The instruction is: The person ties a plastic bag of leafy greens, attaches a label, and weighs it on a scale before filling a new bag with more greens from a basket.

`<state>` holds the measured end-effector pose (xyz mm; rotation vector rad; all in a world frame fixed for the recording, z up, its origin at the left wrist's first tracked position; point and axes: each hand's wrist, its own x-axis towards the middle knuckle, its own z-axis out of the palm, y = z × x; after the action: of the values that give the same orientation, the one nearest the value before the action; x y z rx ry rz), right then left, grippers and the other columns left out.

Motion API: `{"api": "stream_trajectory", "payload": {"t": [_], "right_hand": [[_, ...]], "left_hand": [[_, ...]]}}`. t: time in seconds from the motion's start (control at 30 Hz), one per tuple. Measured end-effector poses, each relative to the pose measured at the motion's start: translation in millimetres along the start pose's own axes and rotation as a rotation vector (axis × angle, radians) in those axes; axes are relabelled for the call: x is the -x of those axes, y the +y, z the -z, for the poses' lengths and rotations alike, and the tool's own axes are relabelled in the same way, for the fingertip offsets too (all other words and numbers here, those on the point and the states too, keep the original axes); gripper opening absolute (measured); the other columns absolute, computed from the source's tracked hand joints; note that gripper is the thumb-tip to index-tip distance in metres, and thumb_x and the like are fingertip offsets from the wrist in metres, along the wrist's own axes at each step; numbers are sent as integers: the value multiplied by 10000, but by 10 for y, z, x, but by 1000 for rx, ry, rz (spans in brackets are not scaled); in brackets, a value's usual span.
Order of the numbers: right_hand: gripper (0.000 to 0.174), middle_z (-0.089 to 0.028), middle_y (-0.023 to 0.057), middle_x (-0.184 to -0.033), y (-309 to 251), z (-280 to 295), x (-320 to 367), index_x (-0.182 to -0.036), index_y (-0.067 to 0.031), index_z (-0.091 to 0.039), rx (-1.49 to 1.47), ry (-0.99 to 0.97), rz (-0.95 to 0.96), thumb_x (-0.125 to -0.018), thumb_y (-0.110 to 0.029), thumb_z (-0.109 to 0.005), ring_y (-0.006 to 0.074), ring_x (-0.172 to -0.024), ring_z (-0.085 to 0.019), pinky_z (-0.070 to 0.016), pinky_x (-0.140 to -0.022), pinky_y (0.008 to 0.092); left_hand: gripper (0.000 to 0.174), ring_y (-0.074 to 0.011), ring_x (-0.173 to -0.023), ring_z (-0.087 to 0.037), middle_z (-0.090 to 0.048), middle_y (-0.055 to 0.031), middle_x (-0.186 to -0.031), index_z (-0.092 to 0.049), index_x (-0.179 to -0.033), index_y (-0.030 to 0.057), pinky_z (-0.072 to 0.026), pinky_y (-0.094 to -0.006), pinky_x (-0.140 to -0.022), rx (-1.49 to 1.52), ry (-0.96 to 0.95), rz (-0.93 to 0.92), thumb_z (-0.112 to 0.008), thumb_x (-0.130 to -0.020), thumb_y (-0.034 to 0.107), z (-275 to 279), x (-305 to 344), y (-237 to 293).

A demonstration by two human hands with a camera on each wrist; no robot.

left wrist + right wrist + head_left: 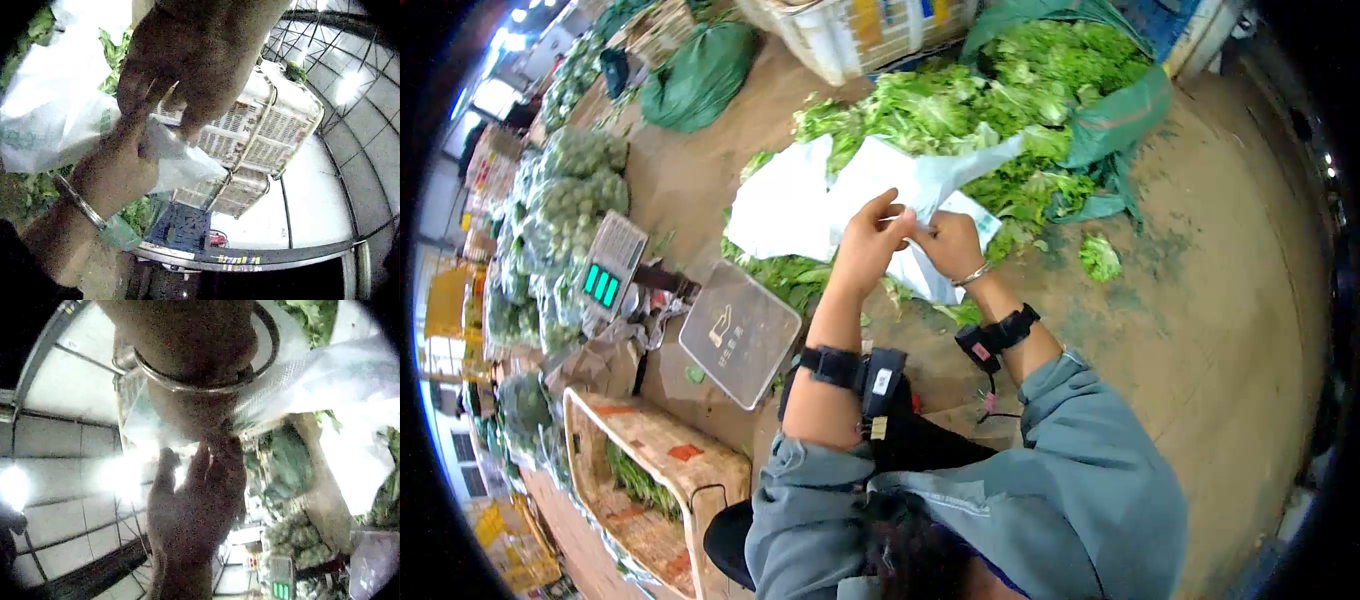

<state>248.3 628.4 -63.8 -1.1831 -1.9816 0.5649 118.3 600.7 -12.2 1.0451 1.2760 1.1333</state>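
A thin white plastic bag (pixel 900 175) is held up in front of the body, over loose leafy greens (pixel 940 105). The left hand (pixel 870 240) pinches its edge between thumb and fingers. Close beside it, the right hand (pixel 952 245), with a bracelet at the wrist, grips the bag with curled fingers. Both hands meet at the bag's edge in the left wrist view, the left hand (pixel 187 62) above the right hand (pixel 125 165). Another white sheet or bag (pixel 785 200) lies on the greens to the left.
A scale platform (pixel 740 333) and its lit display (pixel 602 285) stand at left. Below is a crate (pixel 665 450) holding greens. Green sacks (pixel 700 80), bagged round vegetables (pixel 580 180) and a white basket (pixel 860 35) lie farther off. One loose leaf (pixel 1100 257) lies at right.
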Motion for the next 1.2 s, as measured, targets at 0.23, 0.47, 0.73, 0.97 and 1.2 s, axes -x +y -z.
{"api": "stream_trajectory", "payload": {"t": [0.23, 0.47, 0.73, 0.97, 1.2], "right_hand": [[394, -512, 138, -504, -69, -4, -84, -584, -24, -581, 35, -131, 150, -720, -391, -625, 200, -473, -535, -407, -471, 336], [402, -507, 88, -463, 157, -51, -105, -557, 33, -526, -511, 127, -267, -789, -290, -585, 131, -416, -452, -386, -444, 305], [358, -465, 92, -461, -156, -143, -146, -537, 21, -506, -313, -265, -167, -675, -273, -659, 139, -414, -393, -315, -418, 308], [331, -417, 17, -467, 63, -40, -239, -569, -8, -530, -815, -234, -325, -691, -283, -670, 55, -475, -365, -314, -436, 250], [283, -616, 165, -760, 1214, 361, -885, -708, -60, -640, 726, -127, -352, -733, -286, -473, 342, -714, -600, -483, -601, 430]], "left_hand": [[189, -157, -536, -552, -573, -86, -639, -590, -779, -62, -440, -247, -485, -197, 183, -68, -549, -780, 122, 132, -21, -114], [222, -142, -539, -548, -525, -60, -603, -528, -809, -62, -430, -264, -458, -105, 484, 10, -484, -848, 152, 377, 26, -17], [168, -116, -579, -530, -572, -61, -706, -568, -845, -49, -444, -229, -510, -213, 146, -80, -586, -784, 107, 163, 29, -114], [170, -133, -551, -529, -552, -77, -674, -562, -840, -44, -500, -275, -539, 54, 188, 63, -511, -838, 119, 358, 11, -66], [279, -256, -905, -526, -548, -141, -1034, -541, -995, 4, -429, -403, -802, 903, 719, -158, -480, -807, 200, 1210, 222, 50]]}}
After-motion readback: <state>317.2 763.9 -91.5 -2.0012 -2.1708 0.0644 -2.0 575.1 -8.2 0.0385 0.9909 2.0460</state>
